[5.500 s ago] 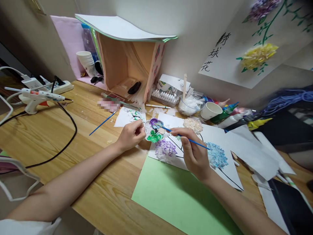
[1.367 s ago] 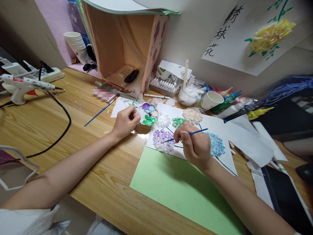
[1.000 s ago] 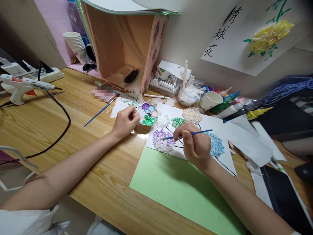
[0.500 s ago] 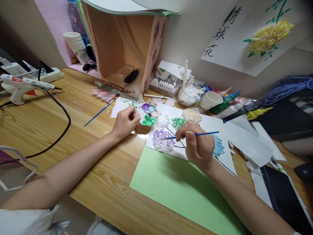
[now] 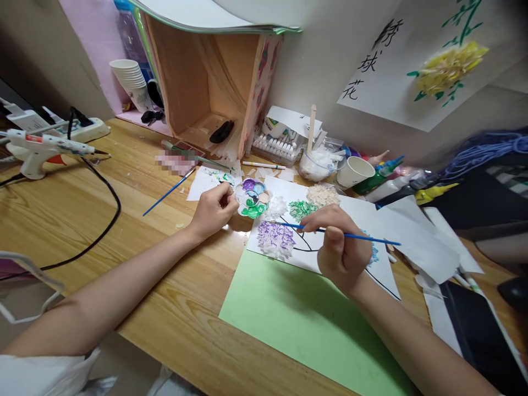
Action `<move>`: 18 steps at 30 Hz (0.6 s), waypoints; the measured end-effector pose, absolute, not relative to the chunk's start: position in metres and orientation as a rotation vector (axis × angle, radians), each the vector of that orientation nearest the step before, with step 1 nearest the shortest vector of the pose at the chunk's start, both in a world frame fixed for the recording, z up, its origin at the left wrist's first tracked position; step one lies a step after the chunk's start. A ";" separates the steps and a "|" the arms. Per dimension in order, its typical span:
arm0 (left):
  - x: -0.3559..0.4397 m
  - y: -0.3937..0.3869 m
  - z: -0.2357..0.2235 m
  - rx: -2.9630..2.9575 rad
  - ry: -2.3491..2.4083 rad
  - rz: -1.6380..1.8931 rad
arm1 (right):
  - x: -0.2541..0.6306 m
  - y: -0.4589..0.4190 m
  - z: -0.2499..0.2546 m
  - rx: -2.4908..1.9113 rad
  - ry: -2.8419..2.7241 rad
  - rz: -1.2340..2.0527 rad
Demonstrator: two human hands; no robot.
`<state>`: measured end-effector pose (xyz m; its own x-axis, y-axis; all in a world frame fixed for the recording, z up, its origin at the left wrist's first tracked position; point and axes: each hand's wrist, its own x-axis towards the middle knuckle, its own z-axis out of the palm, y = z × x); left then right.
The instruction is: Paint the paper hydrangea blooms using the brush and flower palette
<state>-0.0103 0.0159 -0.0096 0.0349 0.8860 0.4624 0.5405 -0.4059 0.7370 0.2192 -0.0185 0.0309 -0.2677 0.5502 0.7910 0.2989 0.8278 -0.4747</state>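
Note:
My right hand grips a blue paintbrush, its tip over the upper edge of a purple-tipped paper flower. That flower sits on a white sheet with black stem lines, beside a white flower, a green one, a cream one and a blue one partly behind my hand. My left hand is closed at the left rim of a flower-shaped paint palette, which holds purple, blue, peach and green paint. Its fingertips are partly hidden.
Green paper lies under the white sheet. A second paintbrush, a glue gun and its black cord are on the left. Behind stand an open box, a bowl, a paper cup and paint bottles.
The brush tip has moved up from the middle of the purple flower to its upper edge, and the handle now slants down to the right. My left hand and the palette have shifted slightly right.

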 end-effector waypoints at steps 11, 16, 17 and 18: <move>-0.008 0.009 -0.009 2.088 1.360 1.244 | 0.216 -0.014 0.026 -0.698 -2.016 0.267; -0.006 0.008 -0.008 2.112 1.339 1.261 | 0.218 -0.013 0.027 -0.680 -1.911 0.224; -0.006 0.008 -0.008 2.121 1.333 1.263 | 0.218 -0.012 0.028 -0.691 -1.915 0.224; -0.006 0.008 -0.008 2.129 1.331 1.264 | 0.217 -0.012 0.028 -0.706 -1.931 0.232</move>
